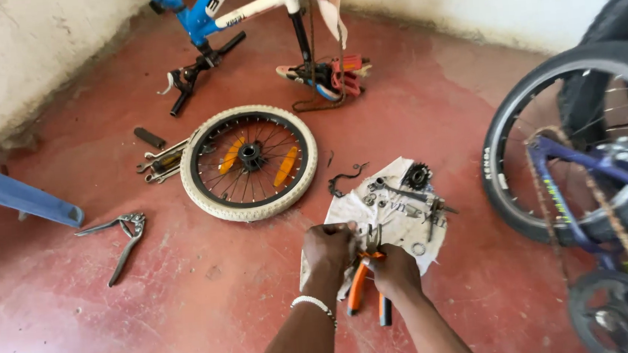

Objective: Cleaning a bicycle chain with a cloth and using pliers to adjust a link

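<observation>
My right hand [396,270] grips orange-handled pliers [362,280], jaws pointing up toward a small metal part pinched in my left hand [330,247]. A beaded bracelet circles my left wrist. Both hands hover over the near edge of a white cloth [399,229] spread on the red floor, which carries a black sprocket [417,175], an axle, nuts and washers. What exactly the left fingers hold is too small to tell.
A small white-tyred wheel [249,162] lies flat ahead-left, wrenches [158,161] beside it. Large pliers [123,238] lie at left near a blue chair leg [17,196]. A purple bicycle's wheel [573,143] and chain stand right. A blue-and-white frame [200,18] stands upside down at the back.
</observation>
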